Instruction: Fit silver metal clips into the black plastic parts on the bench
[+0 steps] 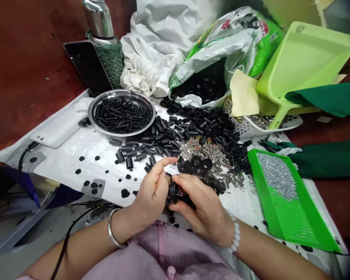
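Observation:
Close to my body, over the table's front edge, my left hand [153, 192] and my right hand [202, 204] meet around a black round plastic part [172, 192]. A small metal prong shows at its side, between the hands. My left fingers are curled against it from the left, with the index finger stretched forward. The right thumb and fingers close on it from the other side. Just beyond my hands lie black round caps [196, 164], a heap of small metal strips [212, 149] and many black cylindrical sleeves [163, 136].
A steel bowl [91, 116] holds black screws. A green tray [301, 229] with tiny silvery pieces stands at right. Behind are an open plastic bag [210, 46] of black parts, a light green dustpan [306, 58], a phone [87, 66], a metal flask [97, 17] and a white power bank [61, 124].

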The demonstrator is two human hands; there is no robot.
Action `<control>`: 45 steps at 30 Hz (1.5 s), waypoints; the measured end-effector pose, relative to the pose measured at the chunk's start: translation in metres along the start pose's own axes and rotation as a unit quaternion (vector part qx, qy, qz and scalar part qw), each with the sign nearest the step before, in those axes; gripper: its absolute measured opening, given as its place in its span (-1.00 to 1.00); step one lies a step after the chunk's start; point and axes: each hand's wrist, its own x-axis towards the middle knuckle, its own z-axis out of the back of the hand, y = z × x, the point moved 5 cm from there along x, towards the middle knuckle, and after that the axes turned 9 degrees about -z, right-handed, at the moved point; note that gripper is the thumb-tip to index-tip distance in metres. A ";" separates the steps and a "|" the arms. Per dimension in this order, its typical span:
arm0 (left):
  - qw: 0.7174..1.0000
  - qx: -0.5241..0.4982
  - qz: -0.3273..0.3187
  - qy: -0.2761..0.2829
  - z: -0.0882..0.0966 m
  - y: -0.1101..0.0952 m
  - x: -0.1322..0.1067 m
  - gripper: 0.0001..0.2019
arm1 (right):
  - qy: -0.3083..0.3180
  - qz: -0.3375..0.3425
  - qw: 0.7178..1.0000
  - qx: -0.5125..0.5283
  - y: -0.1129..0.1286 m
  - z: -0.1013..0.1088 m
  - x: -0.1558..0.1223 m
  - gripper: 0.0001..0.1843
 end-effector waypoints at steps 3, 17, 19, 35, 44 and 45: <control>0.997 0.047 -0.044 0.037 -0.008 -0.008 0.009 -0.64 | -0.011 -0.034 0.999 0.030 -0.010 0.016 0.001 -0.57; 0.964 0.226 -0.138 -0.011 0.009 -0.007 0.046 -0.66 | -0.103 -0.220 0.963 -0.114 -0.120 0.095 -0.003 -0.59; 0.959 0.247 -0.142 -0.014 0.013 -0.009 0.051 -0.68 | -0.105 -0.249 0.957 -0.107 -0.127 0.105 0.001 -0.65; 0.876 0.437 -0.204 0.018 0.007 -0.035 0.151 -0.78 | 0.000 -0.156 0.967 -0.203 -0.141 0.103 0.041 -0.75; 0.817 0.544 -0.175 0.079 -0.034 -0.021 0.218 -0.80 | 0.028 -0.171 0.961 -0.216 -0.152 0.131 -0.005 -0.67; 0.812 0.553 -0.171 0.080 -0.031 -0.022 0.221 -0.80 | 0.028 -0.179 0.959 -0.216 -0.156 0.134 -0.010 -0.67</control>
